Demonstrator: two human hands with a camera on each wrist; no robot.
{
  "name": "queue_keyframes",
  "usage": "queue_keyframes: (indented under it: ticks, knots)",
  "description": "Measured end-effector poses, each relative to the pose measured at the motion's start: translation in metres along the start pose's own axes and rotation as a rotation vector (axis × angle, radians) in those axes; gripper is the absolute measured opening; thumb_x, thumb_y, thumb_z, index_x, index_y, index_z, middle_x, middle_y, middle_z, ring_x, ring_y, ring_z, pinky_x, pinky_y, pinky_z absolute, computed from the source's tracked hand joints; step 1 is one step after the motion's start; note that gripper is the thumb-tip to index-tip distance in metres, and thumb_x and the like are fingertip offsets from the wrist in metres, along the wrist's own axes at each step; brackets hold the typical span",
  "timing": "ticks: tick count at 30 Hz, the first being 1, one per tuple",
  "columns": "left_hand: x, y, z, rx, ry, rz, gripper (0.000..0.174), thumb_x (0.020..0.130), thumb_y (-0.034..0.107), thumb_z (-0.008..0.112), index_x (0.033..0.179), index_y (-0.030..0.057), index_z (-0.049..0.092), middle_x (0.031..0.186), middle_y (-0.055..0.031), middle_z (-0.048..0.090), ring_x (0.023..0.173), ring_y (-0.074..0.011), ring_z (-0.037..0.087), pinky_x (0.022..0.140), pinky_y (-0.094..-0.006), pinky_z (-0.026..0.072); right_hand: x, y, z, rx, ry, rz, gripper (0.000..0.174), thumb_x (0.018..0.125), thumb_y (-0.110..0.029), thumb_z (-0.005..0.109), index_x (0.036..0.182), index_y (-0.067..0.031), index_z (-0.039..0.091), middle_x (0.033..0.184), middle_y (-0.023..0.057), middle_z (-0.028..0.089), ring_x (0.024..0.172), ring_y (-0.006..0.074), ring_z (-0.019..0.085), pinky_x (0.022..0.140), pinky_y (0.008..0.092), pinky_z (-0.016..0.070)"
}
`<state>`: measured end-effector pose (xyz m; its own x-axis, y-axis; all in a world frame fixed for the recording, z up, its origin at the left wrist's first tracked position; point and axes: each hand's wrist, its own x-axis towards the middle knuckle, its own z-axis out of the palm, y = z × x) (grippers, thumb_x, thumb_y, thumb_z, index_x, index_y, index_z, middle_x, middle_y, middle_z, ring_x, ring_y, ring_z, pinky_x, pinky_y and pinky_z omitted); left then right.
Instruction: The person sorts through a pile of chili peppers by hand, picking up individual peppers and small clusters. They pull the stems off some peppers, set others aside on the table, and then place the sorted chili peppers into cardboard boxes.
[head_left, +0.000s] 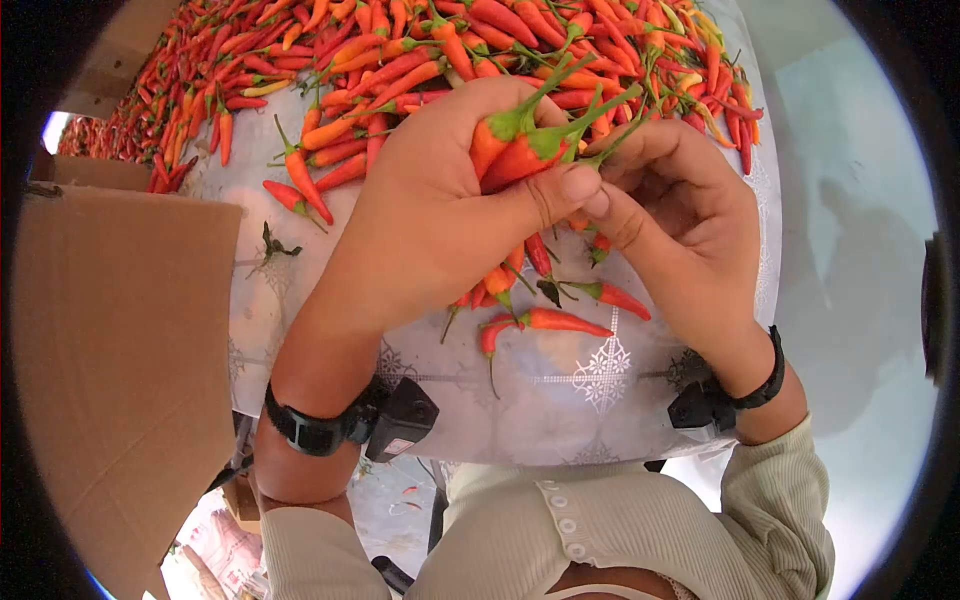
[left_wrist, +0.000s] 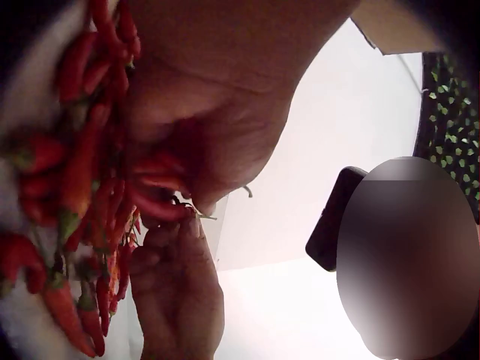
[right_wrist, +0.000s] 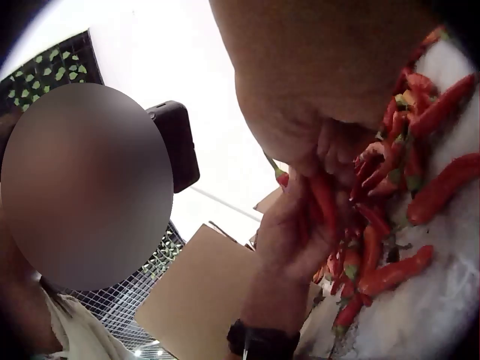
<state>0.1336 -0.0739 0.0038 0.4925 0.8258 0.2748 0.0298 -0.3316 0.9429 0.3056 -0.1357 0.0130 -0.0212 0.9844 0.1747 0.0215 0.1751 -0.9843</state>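
Observation:
My left hand [head_left: 425,225] grips several red-orange chili peppers [head_left: 522,158], their green stems pointing up and right past the thumb. Against that thumb, the right hand [head_left: 690,225] brings its own thumb and curled fingers, pinching a thin green chili stem [head_left: 612,150]. Red chilies [right_wrist: 324,202] also show within the left palm in the right wrist view. Below the hands, a few loose chilies [head_left: 565,321] lie on the patterned tablecloth [head_left: 640,400]. The right palm's inner side is partly hidden by its fingers.
A large heap of red and orange chilies [head_left: 500,20] covers the far side of the table. An open cardboard box [head_left: 120,370] stands at the left. A withered leaf scrap [head_left: 272,246] lies on the cloth near the box.

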Motion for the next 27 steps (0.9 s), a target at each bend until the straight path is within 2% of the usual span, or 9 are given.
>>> queue_keyframes:
  ticks: [3, 6, 9, 12, 13, 16, 19, 22, 27]
  knots:
    - [0.001, 0.005, -0.004, -0.108, -0.015, -0.194, 0.029, 0.085, 0.009, 0.07, 0.108, 0.0031, 0.052, 0.09, -0.0094, 0.067, 0.074, -0.011, 0.063, 0.063, -0.0235, 0.053, 0.001, -0.001, 0.004, -0.124, 0.062, -0.034, 0.022, 0.084, 0.0, 0.067, 0.102, -0.0003, 0.054, 0.087, 0.0012, 0.057, 0.078, 0.0073, 0.055, 0.07, 0.0221, 0.0466]
    - [0.003, 0.017, -0.007, -0.33, -0.027, -0.264, 0.029, 0.087, 0.013, 0.068, 0.109, 0.0036, 0.053, 0.085, -0.0078, 0.066, 0.065, -0.0105, 0.061, 0.057, -0.0229, 0.0513, 0.001, -0.008, 0.002, -0.253, 0.061, 0.008, 0.022, 0.08, -0.005, 0.073, 0.096, -0.0025, 0.058, 0.086, -0.0002, 0.058, 0.076, 0.0063, 0.055, 0.066, 0.0227, 0.0457]
    - [0.006, 0.014, -0.008, -0.368, 0.101, -0.272, 0.027, 0.089, 0.017, 0.067, 0.109, 0.004, 0.054, 0.083, -0.0079, 0.066, 0.055, -0.0105, 0.057, 0.051, -0.0221, 0.0476, -0.002, -0.019, -0.005, -0.52, -0.24, 0.028, 0.025, 0.071, -0.013, 0.08, 0.087, -0.005, 0.062, 0.084, 0.0019, 0.058, 0.072, 0.0123, 0.057, 0.063, 0.027, 0.0463]
    - [0.005, 0.008, -0.014, -0.389, 0.199, -0.274, 0.026, 0.09, 0.02, 0.065, 0.107, 0.0043, 0.056, 0.084, -0.0086, 0.066, 0.053, -0.0096, 0.054, 0.047, -0.0211, 0.0425, -0.008, -0.014, 0.001, -0.77, -0.482, -0.239, 0.027, 0.064, -0.017, 0.082, 0.081, -0.0063, 0.064, 0.082, 0.0058, 0.057, 0.072, 0.0224, 0.057, 0.063, 0.0325, 0.047]
    - [0.005, 0.009, -0.013, -0.398, 0.219, -0.262, 0.026, 0.089, 0.02, 0.066, 0.106, 0.0045, 0.057, 0.083, -0.0078, 0.066, 0.053, -0.0087, 0.052, 0.047, -0.0207, 0.0412, -0.011, -0.012, 0.005, -0.789, -0.503, -0.201, 0.029, 0.062, -0.016, 0.081, 0.084, -0.0067, 0.065, 0.082, 0.0085, 0.057, 0.074, 0.0288, 0.056, 0.064, 0.0361, 0.0476]
    - [0.004, 0.011, -0.012, -0.395, 0.246, -0.205, 0.027, 0.086, 0.02, 0.07, 0.104, 0.0048, 0.058, 0.081, -0.0052, 0.065, 0.053, -0.0069, 0.05, 0.047, -0.0198, 0.0385, -0.008, -0.009, 0.007, -0.827, -0.565, -0.155, 0.026, 0.062, -0.011, 0.079, 0.084, -0.0064, 0.064, 0.084, 0.009, 0.058, 0.074, 0.0294, 0.056, 0.064, 0.0353, 0.0476]
    - [0.003, 0.006, -0.014, -0.315, 0.216, -0.148, 0.03, 0.082, 0.017, 0.073, 0.105, 0.0047, 0.058, 0.079, -0.003, 0.062, 0.054, -0.0063, 0.05, 0.047, -0.0195, 0.038, -0.003, -0.011, 0.001, -0.725, -0.492, -0.136, 0.019, 0.072, -0.008, 0.074, 0.086, -0.0049, 0.063, 0.084, 0.0072, 0.059, 0.073, 0.0227, 0.058, 0.065, 0.0315, 0.0474]
    - [0.002, 0.013, -0.015, -0.264, 0.189, -0.202, 0.03, 0.081, 0.012, 0.073, 0.106, 0.0042, 0.058, 0.077, -0.0017, 0.061, 0.057, -0.0066, 0.051, 0.049, -0.0197, 0.039, -0.001, -0.014, -0.001, -0.475, -0.166, 0.097, 0.015, 0.083, -0.008, 0.068, 0.094, -0.0028, 0.06, 0.087, 0.0032, 0.06, 0.074, 0.013, 0.058, 0.064, 0.0258, 0.0459]
    - [0.005, 0.025, -0.001, -0.373, 0.203, -0.283, 0.025, 0.084, 0.009, 0.069, 0.106, 0.0038, 0.057, 0.077, -0.0005, 0.06, 0.064, -0.0091, 0.056, 0.057, -0.0208, 0.045, 0.007, -0.004, -0.007, 0.059, 0.041, 0.101, 0.022, 0.091, -0.014, 0.063, 0.109, -0.0015, 0.057, 0.089, 0.0013, 0.062, 0.076, 0.0075, 0.057, 0.066, 0.0203, 0.0453]
